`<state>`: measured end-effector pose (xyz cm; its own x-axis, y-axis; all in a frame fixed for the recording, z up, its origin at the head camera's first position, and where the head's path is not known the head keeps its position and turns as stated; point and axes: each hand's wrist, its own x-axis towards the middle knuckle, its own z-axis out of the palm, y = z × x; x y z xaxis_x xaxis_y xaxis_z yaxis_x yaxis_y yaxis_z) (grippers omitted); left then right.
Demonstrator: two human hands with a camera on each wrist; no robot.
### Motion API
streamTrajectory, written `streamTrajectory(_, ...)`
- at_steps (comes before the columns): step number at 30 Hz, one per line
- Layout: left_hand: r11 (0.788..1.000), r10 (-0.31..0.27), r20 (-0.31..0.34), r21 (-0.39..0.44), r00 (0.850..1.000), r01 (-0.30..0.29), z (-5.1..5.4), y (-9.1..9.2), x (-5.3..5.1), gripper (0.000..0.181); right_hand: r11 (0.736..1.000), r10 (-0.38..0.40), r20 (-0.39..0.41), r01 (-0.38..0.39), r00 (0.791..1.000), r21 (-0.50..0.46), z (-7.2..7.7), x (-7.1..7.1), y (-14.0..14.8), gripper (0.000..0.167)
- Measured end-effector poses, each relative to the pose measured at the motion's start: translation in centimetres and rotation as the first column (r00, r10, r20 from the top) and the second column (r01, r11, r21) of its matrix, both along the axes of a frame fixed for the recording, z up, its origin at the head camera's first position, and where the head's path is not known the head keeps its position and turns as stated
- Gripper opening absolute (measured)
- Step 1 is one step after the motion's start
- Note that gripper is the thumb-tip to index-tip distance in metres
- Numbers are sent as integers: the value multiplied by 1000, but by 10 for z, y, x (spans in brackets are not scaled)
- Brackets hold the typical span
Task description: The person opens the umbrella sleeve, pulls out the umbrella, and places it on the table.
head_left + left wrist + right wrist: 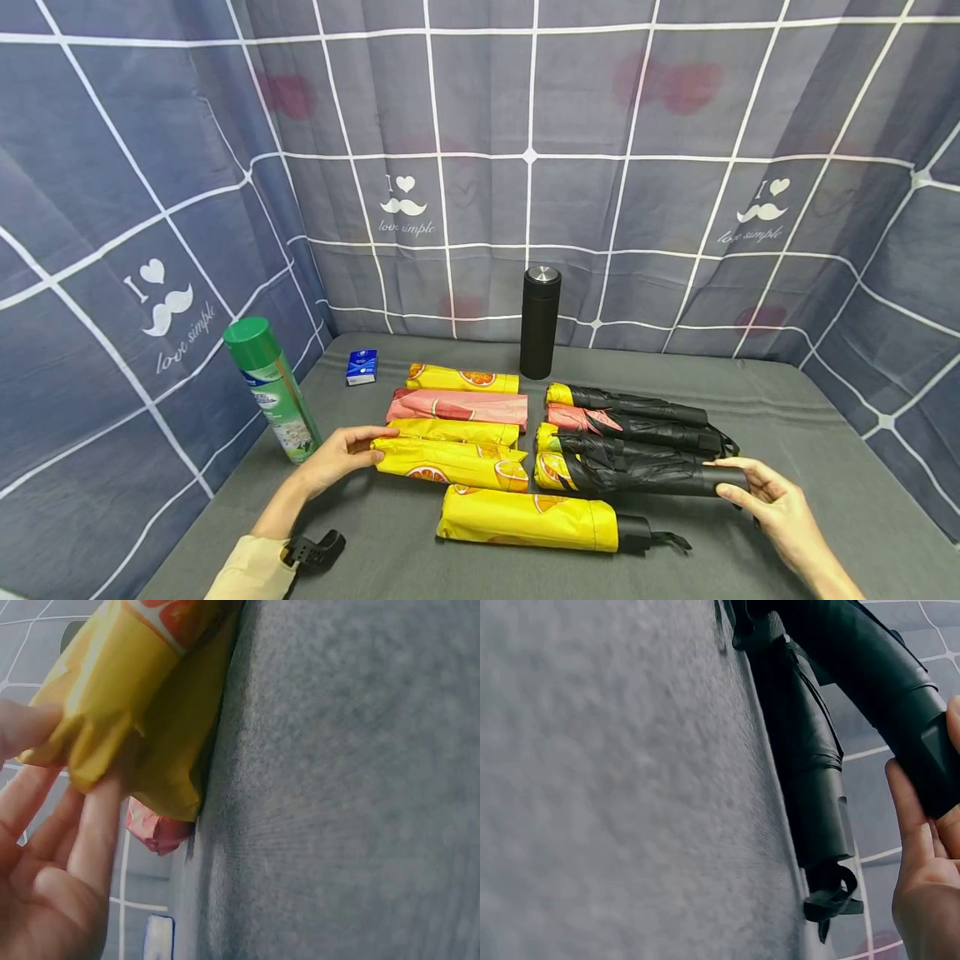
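My left hand [337,457] pinches the left end of a yellow umbrella cover [450,463] printed with orange slices. In the left wrist view, thumb and fingers sit on either side of the yellow cloth [112,697]. My right hand [780,510] holds the black handle end of a folded umbrella [645,477]; its far end shows yellow orange-slice fabric. The right wrist view has this handle [922,742] between thumb and fingers, raised above another black umbrella [810,772] on the cloth. Nearest the front lies a covered yellow umbrella [532,518] with a black handle and strap.
Behind the held cover lie another yellow cover [450,430], a pink cover [457,407] and one more yellow cover [461,379]. Further black umbrellas [645,404] lie at right. A black flask [540,321], blue box [362,367] and green spray can [273,400] stand around them.
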<state>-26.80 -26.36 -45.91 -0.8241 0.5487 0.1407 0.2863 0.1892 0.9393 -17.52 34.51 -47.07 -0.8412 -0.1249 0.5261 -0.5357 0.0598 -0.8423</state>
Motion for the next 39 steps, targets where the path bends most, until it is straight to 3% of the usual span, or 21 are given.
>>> streamTrajectory(3, 1000, -8, -19, -22, 1000, 8, -1, -1, 0, 42, 1000, -7, 54, 7, 999, 6, -3, 1, 1, 33)
streamTrajectory(7, 999, -10, -44, -35, 999, 8, -1, -4, 1, 41, 987, -97, 97, 83, 991, 135, -6, 2, 4, 33)
streamTrajectory(12, 998, -11, -63, -63, 998, 7, 3, -10, 3, 42, 907, -259, 135, 192, 956, 375, -8, 4, 8, 35)
streamTrajectory(15, 997, -19, -88, -81, 996, 12, 9, -14, 6, 42, 860, -314, 147, 215, 938, 462, -9, 4, 10, 34)
streamTrajectory(18, 997, 0, -150, -77, 989, -11, 17, -15, 9, 41, 813, -359, 97, 259, 928, 522, -11, 3, 11, 32)
streamTrajectory(22, 998, 23, -231, -44, 973, -34, 31, -7, 15, 41, 784, -361, 6, 300, 932, 543, -13, 1, 10, 31)
streamTrajectory(25, 999, -19, -264, -34, 964, 10, 39, 7, 20, 39, 773, -366, -24, 319, 930, 548, -15, 0, 10, 32)
streamTrajectory(29, 993, -121, -276, -45, 954, 113, 45, 31, 26, 37, 739, -409, -31, 351, 912, 574, -16, 0, 10, 33)
streamTrajectory(35, 971, -238, -312, -82, 920, 223, 45, 67, 33, 34, 701, -415, -110, 395, 903, 593, -16, -4, 8, 34)
streamTrajectory(39, 954, -299, -265, -116, 917, 277, 39, 85, 36, 35, 675, -416, -159, 421, 895, 606, -15, -6, 7, 34)
